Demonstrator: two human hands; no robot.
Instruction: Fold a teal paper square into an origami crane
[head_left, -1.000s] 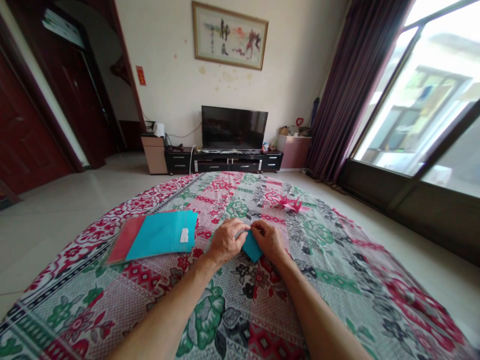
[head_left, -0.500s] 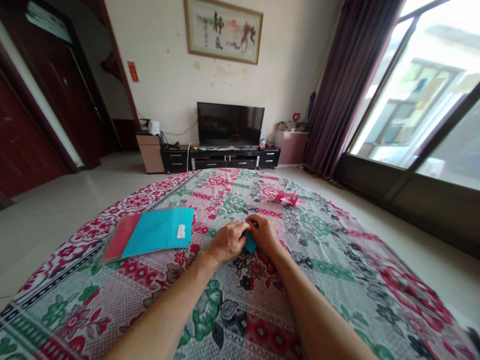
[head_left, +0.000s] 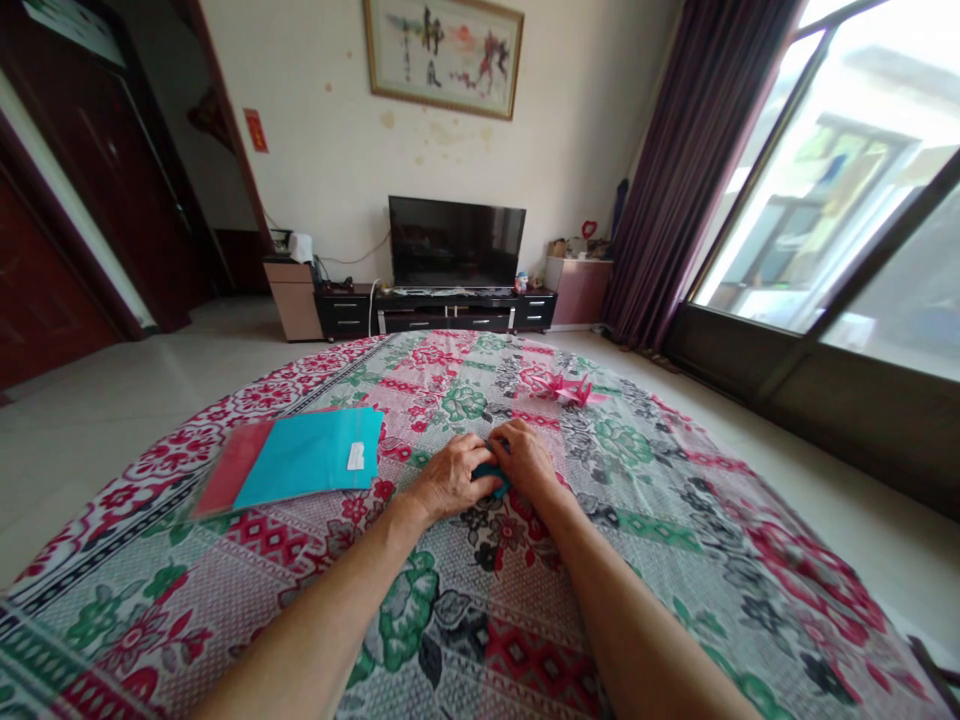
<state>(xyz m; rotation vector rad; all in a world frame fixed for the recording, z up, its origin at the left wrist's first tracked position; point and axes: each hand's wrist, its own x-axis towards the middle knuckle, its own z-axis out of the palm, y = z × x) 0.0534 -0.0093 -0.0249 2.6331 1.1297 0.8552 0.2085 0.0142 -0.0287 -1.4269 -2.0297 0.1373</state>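
A small folded piece of blue paper (head_left: 491,474) lies between my two hands at the middle of the table; much of it is hidden under the fingers. My left hand (head_left: 456,474) is closed on its left side, fingers curled over it. From the right, my right hand (head_left: 523,456) grips it with bent fingers at its far edge. To the left rests a clear packet of blue and red paper sheets (head_left: 307,455) with a small white label. Beyond my right hand sit pink folded paper figures (head_left: 568,389).
A patterned cloth (head_left: 420,610) in red, green and grey covers the round table. Past its far edge stand a low black cabinet (head_left: 442,312) and a television (head_left: 456,243). A dark curtain (head_left: 671,170) hangs by the window at right.
My fingers have lowered and pressed down over the blue paper, covering more of its top. The right-hand fingers, raised in a pinch before, now lie flatter. The view has shifted slightly.
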